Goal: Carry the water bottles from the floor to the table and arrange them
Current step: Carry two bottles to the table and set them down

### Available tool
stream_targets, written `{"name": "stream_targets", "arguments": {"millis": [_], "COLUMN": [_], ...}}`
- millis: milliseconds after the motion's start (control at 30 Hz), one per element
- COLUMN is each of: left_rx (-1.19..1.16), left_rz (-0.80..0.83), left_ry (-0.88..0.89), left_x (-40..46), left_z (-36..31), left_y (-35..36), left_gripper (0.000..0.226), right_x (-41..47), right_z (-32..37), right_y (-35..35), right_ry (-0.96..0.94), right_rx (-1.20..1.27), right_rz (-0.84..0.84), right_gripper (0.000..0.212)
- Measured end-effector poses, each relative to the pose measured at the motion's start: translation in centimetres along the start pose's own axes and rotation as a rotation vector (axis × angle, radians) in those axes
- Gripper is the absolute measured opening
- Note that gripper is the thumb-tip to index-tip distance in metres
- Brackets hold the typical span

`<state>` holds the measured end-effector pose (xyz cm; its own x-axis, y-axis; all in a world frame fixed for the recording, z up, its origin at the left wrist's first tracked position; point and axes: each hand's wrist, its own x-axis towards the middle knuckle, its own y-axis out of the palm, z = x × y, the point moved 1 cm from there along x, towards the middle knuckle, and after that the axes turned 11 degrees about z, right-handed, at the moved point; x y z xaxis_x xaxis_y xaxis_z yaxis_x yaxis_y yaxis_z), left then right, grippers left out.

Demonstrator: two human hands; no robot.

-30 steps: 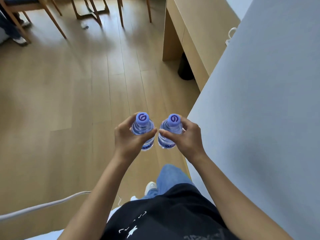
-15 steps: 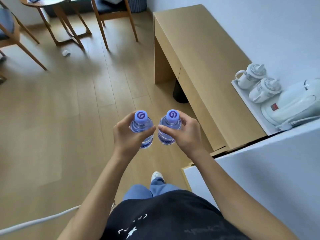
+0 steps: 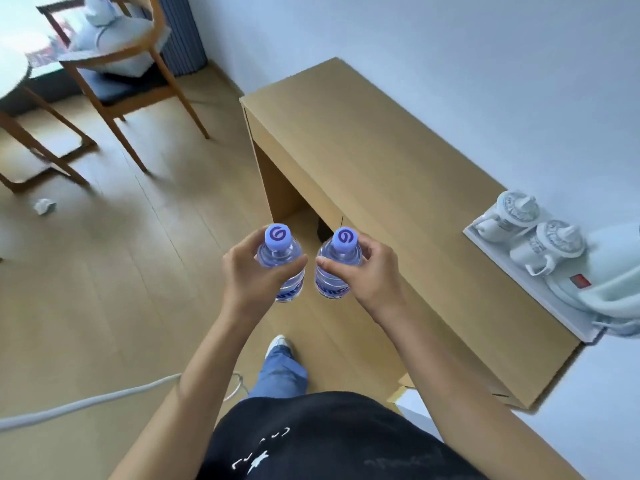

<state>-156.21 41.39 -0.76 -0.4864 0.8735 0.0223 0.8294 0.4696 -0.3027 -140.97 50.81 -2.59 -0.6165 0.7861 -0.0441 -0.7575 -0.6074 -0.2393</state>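
Observation:
I hold two clear water bottles with purple caps upright in front of me, side by side and slightly apart. My left hand point(image 3: 247, 275) grips the left bottle point(image 3: 281, 258) around its shoulder. My right hand point(image 3: 363, 275) grips the right bottle point(image 3: 337, 261) the same way. Both bottles hang above the wooden floor, just left of the front edge of the long light-wood table point(image 3: 381, 174) that runs along the white wall. The lower parts of both bottles are partly hidden by my fingers.
A white tray point(image 3: 485, 244) with two white lidded cups point(image 3: 519, 213) and a white kettle point(image 3: 609, 292) sits at the table's right end. A wooden chair point(image 3: 128, 81) and a round table stand at back left. Crumpled paper point(image 3: 44, 206) and a white cable point(image 3: 86, 405) lie on the floor.
My view has swung right and up, bringing the whole wooden table, tray and kettle into sight. Both hands keep the same hold on the bottles, now closer to the table.

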Motion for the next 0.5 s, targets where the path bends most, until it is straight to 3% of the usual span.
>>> {"name": "stream_targets", "arguments": {"millis": [267,500], "left_rx": [0.018,0.03], "left_rz": [0.21,0.333], "left_ry": [0.053,0.027], "left_x": [16.3,28.2], "left_z": [0.4,1.0], "left_y": [-4.0,-2.0], "left_gripper": [0.037,0.038], "right_x": [12.6,21.2], "right_z": [2.2,1.6], "right_y": [1.2,-1.5], "right_ry": [0.053,0.106], "right_rx": [0.058,0.072], "right_rz": [-0.239,-0.385], "right_gripper": [0.025,0.021]}}
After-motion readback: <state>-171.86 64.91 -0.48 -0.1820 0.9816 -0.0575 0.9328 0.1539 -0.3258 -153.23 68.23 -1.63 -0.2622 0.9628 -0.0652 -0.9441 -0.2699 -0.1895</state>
